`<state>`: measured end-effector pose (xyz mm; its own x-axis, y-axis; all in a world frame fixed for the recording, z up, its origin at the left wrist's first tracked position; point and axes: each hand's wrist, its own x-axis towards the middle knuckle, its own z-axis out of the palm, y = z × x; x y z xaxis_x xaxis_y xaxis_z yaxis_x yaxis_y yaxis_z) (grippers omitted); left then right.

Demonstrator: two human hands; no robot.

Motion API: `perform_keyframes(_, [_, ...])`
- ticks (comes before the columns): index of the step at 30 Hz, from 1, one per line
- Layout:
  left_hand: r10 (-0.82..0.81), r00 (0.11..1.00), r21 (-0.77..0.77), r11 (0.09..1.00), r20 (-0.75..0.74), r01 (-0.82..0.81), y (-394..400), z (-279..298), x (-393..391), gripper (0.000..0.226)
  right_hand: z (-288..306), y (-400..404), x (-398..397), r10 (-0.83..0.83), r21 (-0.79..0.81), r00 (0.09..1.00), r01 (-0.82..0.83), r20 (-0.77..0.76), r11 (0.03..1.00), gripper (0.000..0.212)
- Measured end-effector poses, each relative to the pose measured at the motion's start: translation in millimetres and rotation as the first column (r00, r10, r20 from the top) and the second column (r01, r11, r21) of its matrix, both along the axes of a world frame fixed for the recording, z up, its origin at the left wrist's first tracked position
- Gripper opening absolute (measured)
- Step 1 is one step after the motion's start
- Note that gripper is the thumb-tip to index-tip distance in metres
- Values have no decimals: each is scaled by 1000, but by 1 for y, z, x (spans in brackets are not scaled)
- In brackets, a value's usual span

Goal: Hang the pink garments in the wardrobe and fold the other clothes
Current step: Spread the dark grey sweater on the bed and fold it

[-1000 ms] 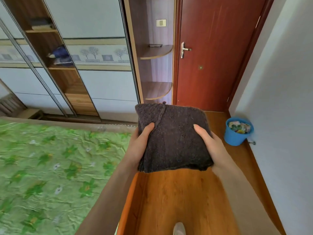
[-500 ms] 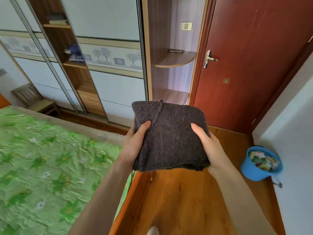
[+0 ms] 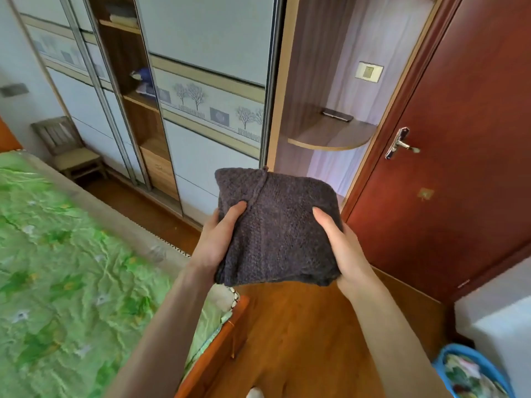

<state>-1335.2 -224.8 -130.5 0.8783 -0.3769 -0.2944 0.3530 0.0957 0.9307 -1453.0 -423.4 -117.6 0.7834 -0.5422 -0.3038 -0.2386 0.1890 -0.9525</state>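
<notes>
Two hands carry our folded dark grey knitted garment (image 3: 277, 231), which has come nearer the white sliding-door wardrobe (image 3: 201, 67) than a second ago. Left of the garment our left hand (image 3: 219, 239) grips its edge; right of it our right hand (image 3: 342, 248) does likewise. Folding looks finished; shelving seems next.

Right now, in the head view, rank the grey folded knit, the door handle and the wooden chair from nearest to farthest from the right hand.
1. Grey folded knit: held by the right hand.
2. Door handle: up on the right.
3. Wooden chair: far left, by the wardrobe.
</notes>
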Motion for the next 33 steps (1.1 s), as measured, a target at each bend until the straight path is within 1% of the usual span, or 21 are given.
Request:
perform_keyframes(2, [31,999,-13,999,13,-31,-15,4,29,66,3,-20,37,49,-1,999,-49,-14,999,105])
perform_keyframes(3, [51,999,-13,999,19,-51,-22,6,43,67,4,-29,54,70,12,998,-70,-10,998,103])
perform_keyframes(6, [114,993,7,993,39,-114,-38,11,81,79,8,-49,100,133,41,991,-133,6,990,88])
perform_keyframes(8, [169,985,16,985,32,-170,-46,11,103,80,9,-59,127,160,58,987,-160,8,985,82])
perform_keyframes(10, [218,976,20,976,22,-219,-50,9,125,73,7,-68,154,210,83,977,-212,29,974,70])
perform_keyframes(12, [267,964,25,963,7,-267,-54,6,144,57,6,-76,182,267,111,963,-269,39,957,64])
perform_keyframes(13, [293,956,27,956,-2,-293,-57,5,154,51,4,-80,197,295,114,955,-298,41,948,64])
perform_keyframes(15, [347,938,28,938,-10,-347,-62,2,173,47,0,-88,232,353,98,934,-356,48,929,67])
perform_keyframes(16, [377,926,27,926,-8,-377,-64,0,184,49,-2,-92,250,380,87,923,-383,55,920,70])
perform_keyframes(19, [456,890,60,888,5,-455,-71,-1,216,67,-8,-102,305,441,71,896,-444,53,893,77])
perform_keyframes(20, [484,875,69,872,14,-484,-74,-1,227,66,-9,-105,323,462,73,885,-465,53,882,76])
perform_keyframes(23, [581,813,84,809,33,-582,-85,1,259,54,-11,-115,376,528,91,848,-530,52,843,77])
perform_keyframes(25, [638,770,81,766,27,-638,-92,3,280,53,-9,-120,409,575,97,817,-576,40,812,78])
perform_keyframes(27, [688,726,59,724,16,-687,-97,4,298,53,-4,-124,440,628,107,776,-630,49,770,68])
perform_keyframes(29, [738,675,35,675,8,-737,-102,6,313,47,2,-125,468,676,102,734,-679,61,727,57])
perform_keyframes(33, [812,584,27,584,-4,-812,-103,11,334,41,10,-119,519,746,100,665,-746,48,659,58])
